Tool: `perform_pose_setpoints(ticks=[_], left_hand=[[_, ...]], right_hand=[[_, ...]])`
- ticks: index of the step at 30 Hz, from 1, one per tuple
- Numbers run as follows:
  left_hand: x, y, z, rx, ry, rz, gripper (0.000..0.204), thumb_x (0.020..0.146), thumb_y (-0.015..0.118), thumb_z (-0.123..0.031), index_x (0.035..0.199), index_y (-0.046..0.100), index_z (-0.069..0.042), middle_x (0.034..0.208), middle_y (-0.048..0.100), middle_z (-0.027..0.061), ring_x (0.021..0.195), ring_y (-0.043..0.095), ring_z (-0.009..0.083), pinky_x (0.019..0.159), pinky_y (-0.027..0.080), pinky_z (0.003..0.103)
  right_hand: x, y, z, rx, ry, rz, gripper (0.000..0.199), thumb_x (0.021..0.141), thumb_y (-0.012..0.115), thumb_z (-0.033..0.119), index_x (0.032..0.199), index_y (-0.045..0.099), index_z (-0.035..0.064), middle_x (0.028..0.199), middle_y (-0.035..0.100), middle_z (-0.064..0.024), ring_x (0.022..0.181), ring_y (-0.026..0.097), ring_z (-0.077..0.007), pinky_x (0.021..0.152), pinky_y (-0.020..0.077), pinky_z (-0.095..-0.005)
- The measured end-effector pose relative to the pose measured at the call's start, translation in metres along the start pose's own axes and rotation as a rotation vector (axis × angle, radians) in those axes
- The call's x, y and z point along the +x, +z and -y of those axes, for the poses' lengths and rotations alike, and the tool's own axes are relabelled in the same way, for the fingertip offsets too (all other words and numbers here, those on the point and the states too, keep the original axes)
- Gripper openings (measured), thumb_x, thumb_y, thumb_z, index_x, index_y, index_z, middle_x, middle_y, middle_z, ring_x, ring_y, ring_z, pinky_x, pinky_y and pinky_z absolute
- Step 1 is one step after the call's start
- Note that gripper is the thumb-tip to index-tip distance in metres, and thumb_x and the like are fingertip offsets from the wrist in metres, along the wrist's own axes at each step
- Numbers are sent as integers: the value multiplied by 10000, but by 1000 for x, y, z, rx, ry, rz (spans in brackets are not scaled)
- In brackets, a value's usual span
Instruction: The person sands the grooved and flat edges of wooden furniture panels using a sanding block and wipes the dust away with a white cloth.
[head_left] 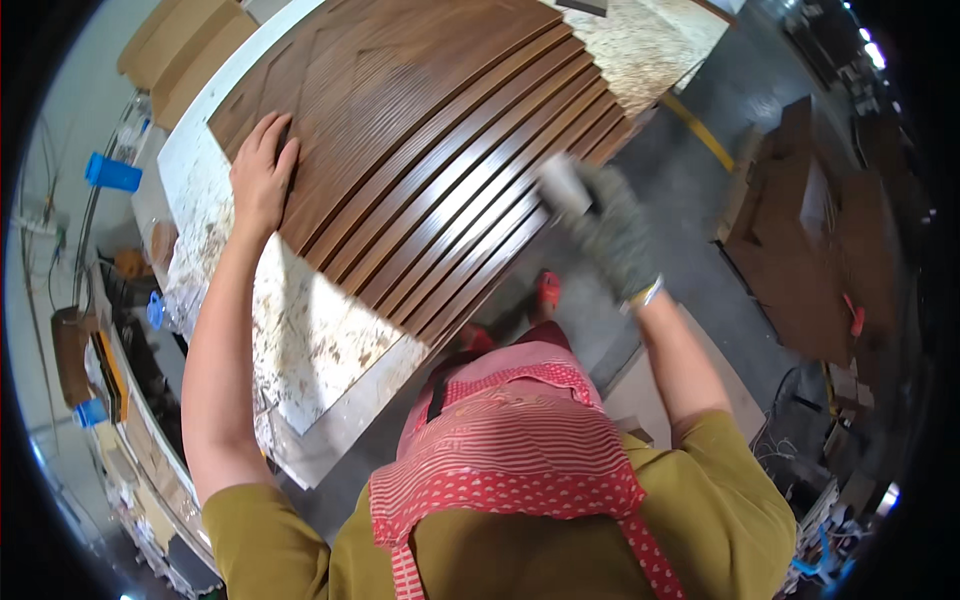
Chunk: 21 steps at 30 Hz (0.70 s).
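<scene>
A large dark-brown wooden panel (390, 110) lies on the worktable; raised slats with grooves between them run along its near side, and its top is glossy. My left hand (265, 175), bare, rests on the panel's left edge with the fingers stretched out flat. At the panel's right end is my right hand (608, 225), in a grey-green knitted glove and smeared by motion. Its fingers are closed round a small pale grey block (564, 186), too blurred to name more exactly. Whether the block touches the slats I cannot tell.
Paint-spattered white sheeting (310, 335) covers the table under the panel. A cardboard box (180, 55) and a blue cup (113, 173) are at the left. Large brown boards (790, 240) stand on the floor to the right, past a yellow floor line (700, 132).
</scene>
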<state>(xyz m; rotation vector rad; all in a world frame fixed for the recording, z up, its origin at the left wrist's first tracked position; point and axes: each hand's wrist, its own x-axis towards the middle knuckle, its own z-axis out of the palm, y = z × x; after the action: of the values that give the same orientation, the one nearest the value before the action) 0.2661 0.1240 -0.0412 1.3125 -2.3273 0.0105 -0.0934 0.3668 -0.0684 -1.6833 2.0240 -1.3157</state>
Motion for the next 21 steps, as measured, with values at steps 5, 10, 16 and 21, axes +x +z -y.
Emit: perform_pose_setpoints(ticks=[5, 10, 16, 21], left_hand=[[-3, -5, -6, 3, -37, 43, 422, 968, 518, -331, 1337, 548, -126, 1439, 483, 92, 1333, 428, 297, 1104, 308, 412], [-2, -7, -8, -13, -60, 62, 424, 973, 514, -325, 1345, 539, -124, 1445, 475, 90, 1338, 421, 298, 1110, 298, 412], [-2, -8, -10, -13, -58, 68, 427, 973, 515, -319, 1350, 534, -118, 1447, 474, 92, 1341, 419, 302, 1114, 299, 410], [-1, -6, -8, -2, -32, 40, 425, 967, 521, -321, 1337, 545, -113, 1426, 496, 100, 1318, 445, 310, 1101, 326, 406]], right_hand=[[95, -37, -110, -318, 120, -177, 451, 863, 701, 294, 1225, 626, 36, 1188, 646, -176, 1106, 623, -303, 956, 485, -371], [113, -31, -97, -293, 82, -66, 478, 838, 706, 296, 1235, 629, 42, 1216, 636, -174, 1148, 594, -325, 991, 457, -390], [72, -28, -63, -290, -55, 98, 475, 821, 710, 270, 1233, 627, 49, 1175, 645, -189, 1100, 602, -346, 958, 470, -415], [99, -31, -82, -300, 13, -82, 492, 794, 731, 262, 1224, 628, 46, 1174, 641, -189, 1087, 607, -346, 938, 479, -422]])
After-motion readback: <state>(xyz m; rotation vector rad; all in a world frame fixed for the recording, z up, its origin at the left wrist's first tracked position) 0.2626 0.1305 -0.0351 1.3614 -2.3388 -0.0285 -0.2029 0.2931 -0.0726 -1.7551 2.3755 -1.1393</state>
